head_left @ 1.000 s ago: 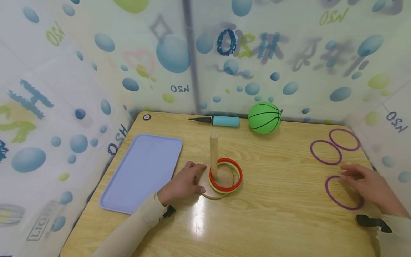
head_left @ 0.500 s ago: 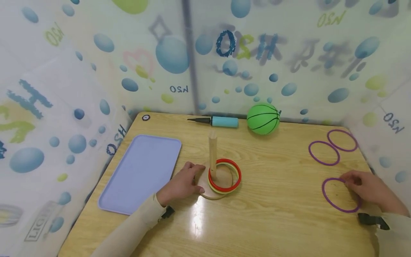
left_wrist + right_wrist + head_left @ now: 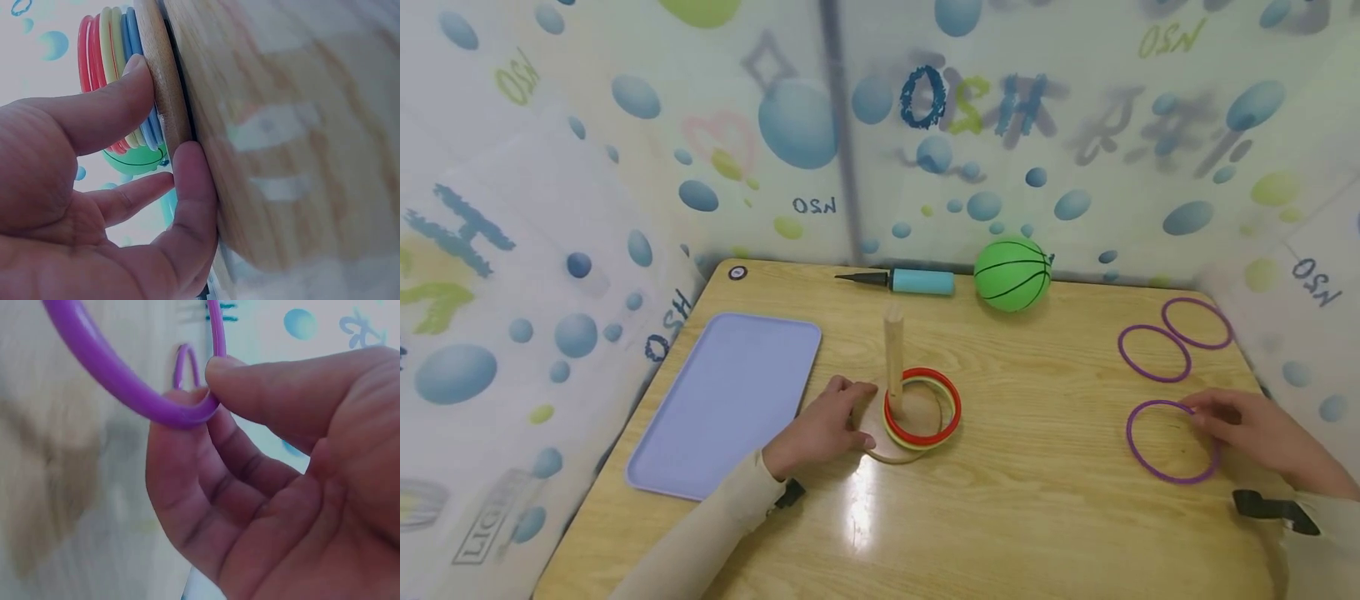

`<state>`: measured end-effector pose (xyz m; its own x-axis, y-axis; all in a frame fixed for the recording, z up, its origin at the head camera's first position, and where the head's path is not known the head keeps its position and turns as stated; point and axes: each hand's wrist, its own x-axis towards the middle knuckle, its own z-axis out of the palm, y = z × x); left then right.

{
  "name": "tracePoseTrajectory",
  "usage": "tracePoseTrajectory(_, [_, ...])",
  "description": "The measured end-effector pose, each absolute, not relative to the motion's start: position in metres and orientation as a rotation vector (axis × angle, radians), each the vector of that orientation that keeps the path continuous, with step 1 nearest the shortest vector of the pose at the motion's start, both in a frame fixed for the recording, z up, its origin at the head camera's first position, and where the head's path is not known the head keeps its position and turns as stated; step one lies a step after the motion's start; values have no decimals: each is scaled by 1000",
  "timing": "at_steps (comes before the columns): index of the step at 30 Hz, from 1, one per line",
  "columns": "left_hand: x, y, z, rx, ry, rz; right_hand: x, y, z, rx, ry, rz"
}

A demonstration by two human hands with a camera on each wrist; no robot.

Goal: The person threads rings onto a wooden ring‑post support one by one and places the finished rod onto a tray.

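My left hand (image 3: 820, 425) holds the round wooden base (image 3: 165, 81) of a ring toss stand at its left edge, thumb on top and fingers along the rim. From the base rises a wooden peg (image 3: 894, 358). Stacked around it in the left wrist view are red rings (image 3: 90, 50), yellow rings (image 3: 112, 37) and blue rings (image 3: 130, 31). Over at the right, my right hand (image 3: 1255, 429) pinches a purple ring (image 3: 106, 369) between thumb and fingers. That ring looks tilted, close over the table.
Two more purple rings (image 3: 1153, 381) lie by the right table edge. Along the back are a green ball (image 3: 1012, 275) and a blue hand pump (image 3: 922, 282). A lavender tray (image 3: 730, 400) lies left of the stand. Patterned walls border the table.
My right hand has taken hold of the nearest purple ring and shifted it a little to the left, raising its edge. The left hand stays on the base.
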<state>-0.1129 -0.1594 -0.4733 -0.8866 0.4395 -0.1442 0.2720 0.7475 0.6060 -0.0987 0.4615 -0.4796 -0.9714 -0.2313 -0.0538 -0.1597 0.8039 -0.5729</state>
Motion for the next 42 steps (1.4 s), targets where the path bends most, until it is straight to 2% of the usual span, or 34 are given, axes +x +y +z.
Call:
tracePoseTrajectory(11, [-114,-161,-474,556,2662,885,-108,435,-459,-326,2676,-1177])
tracePoseTrajectory(24, [-114,-162,-477,539,2652,879,-117,393,-429,-359,2514,-1302])
tracePoseTrajectory(35, [-114,-162,-474,524,2647,894,-122,340,-397,-605,2456,-1508])
tracePoseTrajectory(42, [-114,-159,-473,499,2636,892,-127,306,-382,-704,2205,-1874])
